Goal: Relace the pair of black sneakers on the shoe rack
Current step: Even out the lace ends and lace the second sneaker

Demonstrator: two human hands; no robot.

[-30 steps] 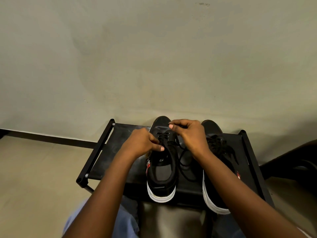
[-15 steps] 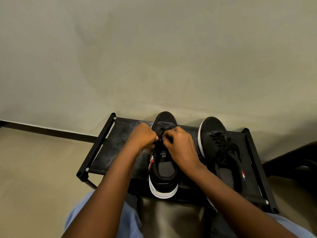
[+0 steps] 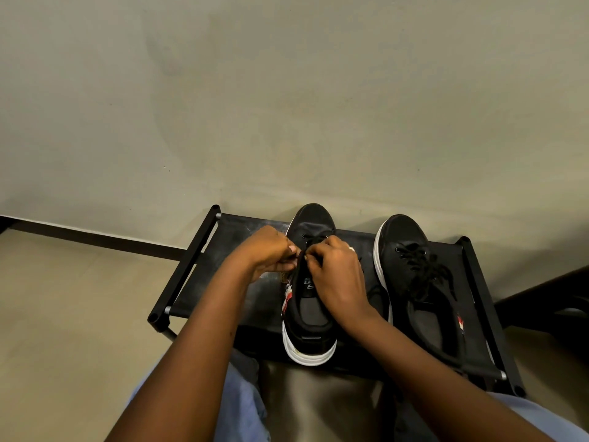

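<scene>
Two black sneakers with white soles stand toes to the wall on a black shoe rack (image 3: 197, 260). The left sneaker (image 3: 310, 317) is under both hands. My left hand (image 3: 267, 253) pinches the black lace at the shoe's left eyelets. My right hand (image 3: 338, 275) pinches the lace (image 3: 314, 242) over the tongue, fingertips nearly touching the left hand's. The right sneaker (image 3: 414, 282) stands apart at the right with its laces threaded and loose ends piled on top.
A plain wall rises directly behind the rack, with a dark skirting strip (image 3: 95, 239) at the left. Pale floor (image 3: 63, 314) lies to the left. A dark object (image 3: 548, 301) sits at the right edge. My knees in blue cloth (image 3: 242, 406) are below the rack.
My right hand has moved left off the right sneaker and onto the left one. Both hands have closed together over its lace, and the view has shifted slightly.
</scene>
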